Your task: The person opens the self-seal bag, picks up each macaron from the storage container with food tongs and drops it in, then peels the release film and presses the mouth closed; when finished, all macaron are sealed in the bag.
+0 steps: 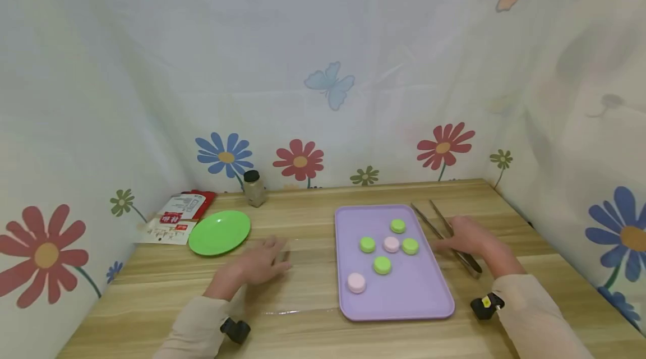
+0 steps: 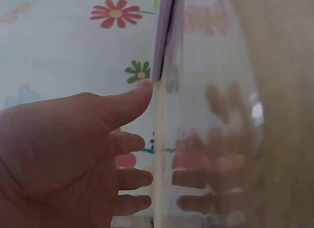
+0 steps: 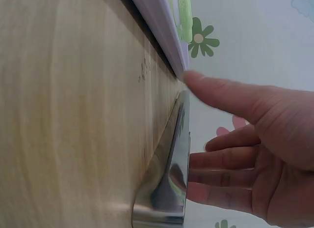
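Observation:
My left hand (image 1: 258, 263) hovers or rests with fingers extended over a clear, shiny rectangular piece (image 1: 310, 286) left of the tray; whether it touches is hard to tell. In the left wrist view its fingers are reflected in that glossy surface. On the right, my right hand (image 1: 471, 236) is stretched over metal tongs (image 1: 472, 267), thumb toward the tray, without gripping them. Between the hands lies a lilac tray (image 1: 409, 300) bearing several green macarons (image 1: 382, 265) and two pink macarons (image 1: 356, 282). The right wrist view shows the tongs' bent end (image 3: 159, 208) below straight fingers.
A green plate (image 1: 220, 233) lies at the left, beside red and white packets (image 1: 176, 216). Behind it stands a small jar (image 1: 254, 189) with a black lid. A flower-printed curtain (image 1: 262, 67) surrounds the wooden table (image 1: 292, 336) at the back and sides.

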`<state>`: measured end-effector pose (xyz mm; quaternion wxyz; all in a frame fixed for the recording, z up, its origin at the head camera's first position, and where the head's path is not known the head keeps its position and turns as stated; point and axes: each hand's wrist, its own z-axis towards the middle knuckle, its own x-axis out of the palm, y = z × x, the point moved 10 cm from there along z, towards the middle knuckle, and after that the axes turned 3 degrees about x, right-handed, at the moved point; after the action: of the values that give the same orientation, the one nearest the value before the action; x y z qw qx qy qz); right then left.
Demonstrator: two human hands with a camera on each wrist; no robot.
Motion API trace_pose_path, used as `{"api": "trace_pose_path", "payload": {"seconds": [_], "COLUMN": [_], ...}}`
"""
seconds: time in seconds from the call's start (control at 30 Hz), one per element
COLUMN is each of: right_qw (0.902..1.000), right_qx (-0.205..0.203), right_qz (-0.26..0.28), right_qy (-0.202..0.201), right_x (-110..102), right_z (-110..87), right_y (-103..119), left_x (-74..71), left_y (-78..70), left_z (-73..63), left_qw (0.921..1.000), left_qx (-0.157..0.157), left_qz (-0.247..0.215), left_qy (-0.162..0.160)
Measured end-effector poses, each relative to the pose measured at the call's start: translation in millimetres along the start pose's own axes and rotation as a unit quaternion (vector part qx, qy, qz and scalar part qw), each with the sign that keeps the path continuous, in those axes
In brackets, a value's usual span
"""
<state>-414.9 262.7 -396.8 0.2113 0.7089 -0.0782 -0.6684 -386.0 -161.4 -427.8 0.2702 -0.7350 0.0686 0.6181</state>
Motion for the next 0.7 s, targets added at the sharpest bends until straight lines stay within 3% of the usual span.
{"api": "trace_pose_path", "payload": {"seconds": [0.3, 0.43, 0.7], "right_qw": [0.9997, 0.9997, 0.9996], "right_qx": [0.002, 0.007, 0.011], "right_qz": [-0.026, -0.02, -0.023], "right_qy": [0.005, 0.009, 0.014], "right_x": [1.0, 1.6, 1.8], "right_z": [4.1, 3.8, 4.4], "right_y": [-8.4, -10.6, -9.5], "left_x": [18.4, 20.4, 27.3], "left_y": [-34.2, -49.6, -53.0], "left_z": [4.0, 8.5, 18.2], "left_qw": [0.9991, 0.9987, 0.9985], "left_qx": [0.027, 0.045, 0.027], "left_qz": [0.013, 0.007, 0.034], "left_qy": [0.029, 0.024, 0.034]}}
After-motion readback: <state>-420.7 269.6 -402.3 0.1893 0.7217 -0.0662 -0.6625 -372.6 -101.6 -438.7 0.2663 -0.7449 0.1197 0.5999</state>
